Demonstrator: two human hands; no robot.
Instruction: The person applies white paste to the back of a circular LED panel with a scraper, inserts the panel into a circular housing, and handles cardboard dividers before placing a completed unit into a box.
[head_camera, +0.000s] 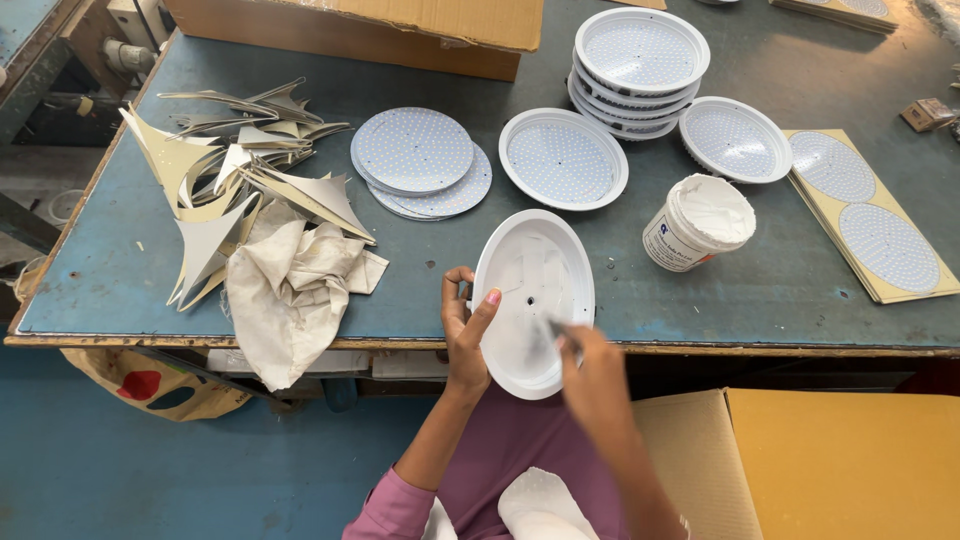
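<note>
I see the left hand (465, 325) pinching the left rim of a white pan (533, 300), thumb on the inner face and fingers curled behind, so the pan stands tilted at the near edge of the table (120, 270). The right hand (590, 370) is blurred; it seems closed around something thin whose tip touches the pan's inside, but I cannot tell just what it grips. The pan's inner face shows pale smears around a small centre hole, so I judge that paste is partly spread and this pan is midway.

Just right of it stands an open tub (698, 222) of white paste, nearly full. Farther off lie a filled pan (563, 158) with a dotted disc seated in it, a second one (735, 139) to its right, and a stack (638, 70) of such pans behind (those look done). Loose discs (415, 155) left of them and disc sheets (865, 215) at the far right are unused, so plenty appears left. A cloth (290, 285) and card offcuts (230, 170) sit at the left.
</note>
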